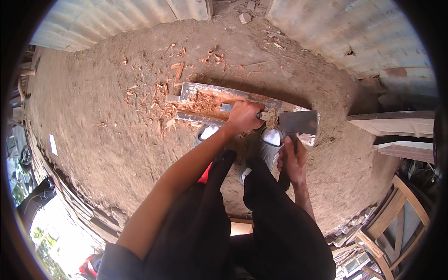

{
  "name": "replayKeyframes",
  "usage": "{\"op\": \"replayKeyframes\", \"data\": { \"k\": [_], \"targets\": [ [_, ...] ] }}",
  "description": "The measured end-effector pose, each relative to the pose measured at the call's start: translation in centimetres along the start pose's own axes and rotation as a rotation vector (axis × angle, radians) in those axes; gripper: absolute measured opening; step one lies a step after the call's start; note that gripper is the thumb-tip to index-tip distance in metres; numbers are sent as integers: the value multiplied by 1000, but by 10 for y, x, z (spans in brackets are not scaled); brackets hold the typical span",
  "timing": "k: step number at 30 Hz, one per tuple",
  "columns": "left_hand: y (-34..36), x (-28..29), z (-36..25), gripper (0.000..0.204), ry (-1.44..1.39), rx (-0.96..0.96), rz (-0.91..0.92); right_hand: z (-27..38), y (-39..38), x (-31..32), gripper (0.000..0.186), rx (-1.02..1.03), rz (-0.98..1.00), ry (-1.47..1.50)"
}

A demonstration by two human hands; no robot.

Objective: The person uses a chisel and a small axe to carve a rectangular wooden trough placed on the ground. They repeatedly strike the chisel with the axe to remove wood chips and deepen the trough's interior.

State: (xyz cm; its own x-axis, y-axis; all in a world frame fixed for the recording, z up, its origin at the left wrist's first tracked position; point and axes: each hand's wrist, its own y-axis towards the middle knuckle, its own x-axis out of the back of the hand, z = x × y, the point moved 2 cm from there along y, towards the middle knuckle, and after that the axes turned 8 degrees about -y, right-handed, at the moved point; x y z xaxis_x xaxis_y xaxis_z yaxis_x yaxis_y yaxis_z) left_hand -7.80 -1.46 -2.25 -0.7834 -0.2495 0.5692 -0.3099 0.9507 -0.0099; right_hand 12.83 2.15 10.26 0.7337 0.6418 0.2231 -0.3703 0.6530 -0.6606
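Observation:
A long wooden block (284, 106) with pale, weathered edges lies on the dirt in front of my feet. Its left part is cut into a reddish hollow (207, 103) with loose chips inside. My left hand (245, 115) is closed round a chisel (227, 107), its metal blade pointing left over the hollow. The chisel's butt end (271, 119) looks frayed or cord-wrapped. My right hand (294, 161) grips the dark handle of a hatchet (299, 122). The hatchet's broad dark head is beside the chisel's butt, over the block's right end; whether they touch is unclear.
My grey shoes (269, 151) are close against the block's near side. Wood chips (161, 105) litter the dirt to the left. Corrugated metal sheets (359, 37) border the far side. Wooden panels (392, 123) stand at right, with a wooden frame (396, 228) nearer.

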Motion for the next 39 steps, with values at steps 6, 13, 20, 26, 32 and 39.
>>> {"op": "replayKeyframes", "data": {
  "k": [6,13,20,26,32,39],
  "targets": [
    [0,1,-4,28,1,18,22,-13,2,-12,33,135,-224,96],
    [-4,0,8,32,42,29,57,-14,11,3,33,186,-140,-73],
    [2,7,10,41,-8,64,-80,-10,3,-23,32,108,-157,46],
    [-7,23,8,33,-26,17,-1,2,0,-18,29,154,-106,-35],
    [-11,25,29,35,80,126,5,3,17,-30,31,176,75,-382],
    [-19,39,29,36,99,91,35,-7,6,-27,28,82,66,-182]
  ]
}}
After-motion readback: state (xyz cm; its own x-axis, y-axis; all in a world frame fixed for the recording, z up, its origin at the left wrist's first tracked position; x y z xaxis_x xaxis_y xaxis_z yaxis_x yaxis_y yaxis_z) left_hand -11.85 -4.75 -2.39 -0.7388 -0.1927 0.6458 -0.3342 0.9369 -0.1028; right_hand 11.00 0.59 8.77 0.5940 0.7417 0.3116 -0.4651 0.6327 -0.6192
